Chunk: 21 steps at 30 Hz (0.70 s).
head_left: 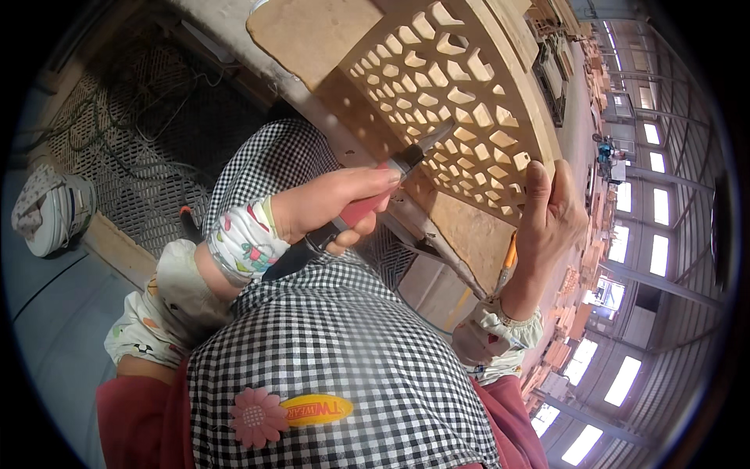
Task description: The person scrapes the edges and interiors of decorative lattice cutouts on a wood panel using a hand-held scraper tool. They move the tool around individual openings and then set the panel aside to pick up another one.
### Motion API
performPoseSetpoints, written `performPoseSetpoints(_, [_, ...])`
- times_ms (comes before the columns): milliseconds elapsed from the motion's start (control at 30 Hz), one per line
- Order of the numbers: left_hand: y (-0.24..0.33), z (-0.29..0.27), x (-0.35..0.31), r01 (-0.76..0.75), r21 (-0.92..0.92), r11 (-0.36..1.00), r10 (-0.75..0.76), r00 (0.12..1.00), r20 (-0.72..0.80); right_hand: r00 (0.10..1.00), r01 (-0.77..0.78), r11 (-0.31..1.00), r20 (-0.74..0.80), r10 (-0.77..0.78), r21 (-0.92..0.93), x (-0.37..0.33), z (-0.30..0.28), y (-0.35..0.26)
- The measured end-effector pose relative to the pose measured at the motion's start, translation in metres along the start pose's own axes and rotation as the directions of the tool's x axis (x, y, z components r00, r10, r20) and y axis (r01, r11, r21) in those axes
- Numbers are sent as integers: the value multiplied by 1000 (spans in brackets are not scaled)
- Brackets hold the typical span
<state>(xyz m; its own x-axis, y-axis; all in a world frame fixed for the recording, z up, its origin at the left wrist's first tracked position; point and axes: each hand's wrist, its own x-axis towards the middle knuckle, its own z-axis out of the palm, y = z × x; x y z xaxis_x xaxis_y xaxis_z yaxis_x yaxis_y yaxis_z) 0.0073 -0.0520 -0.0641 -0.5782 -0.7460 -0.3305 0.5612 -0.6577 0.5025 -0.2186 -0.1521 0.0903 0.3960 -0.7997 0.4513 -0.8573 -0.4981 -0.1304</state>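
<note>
My left hand point(336, 203) is wrapped round a red-and-black handheld tool point(361, 209) with a slim, pointed metal blade. The blade tip lies over a wooden panel point(522, 102) cut through with many angular holes; whether it touches the wood I cannot tell. The panel stands tilted above the bench. At its lower right corner, my right hand point(547, 207) grips the edge, thumb on the near face and the other fingers partly hidden. Close to my right wrist lies an orange-handled tool point(509, 254), partly covered by the forearm.
Brown board point(469, 234) lies on the worn bench under the panel. To the left are a perforated floor mat point(156, 109), loose hoses point(94, 129) and a white shoe-like item point(58, 211). Wood stacks point(574, 313) stand along the hall at right.
</note>
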Motion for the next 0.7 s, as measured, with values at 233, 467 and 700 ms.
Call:
performPoseSetpoints(233, [2,1,4,-84,87,993,87,996,-35,1000,-27,1000,-16,27,2,-1,2,-3])
performPoseSetpoints(467, [3,6,0,-121,471,874,244,947,-209,999,10,998,-44,-13,-68,-1,3,-3])
performPoseSetpoints(700, [0,32,-7,225,971,85,759,617,-209,997,29,992,-66,-37,-122,-5,2,-12])
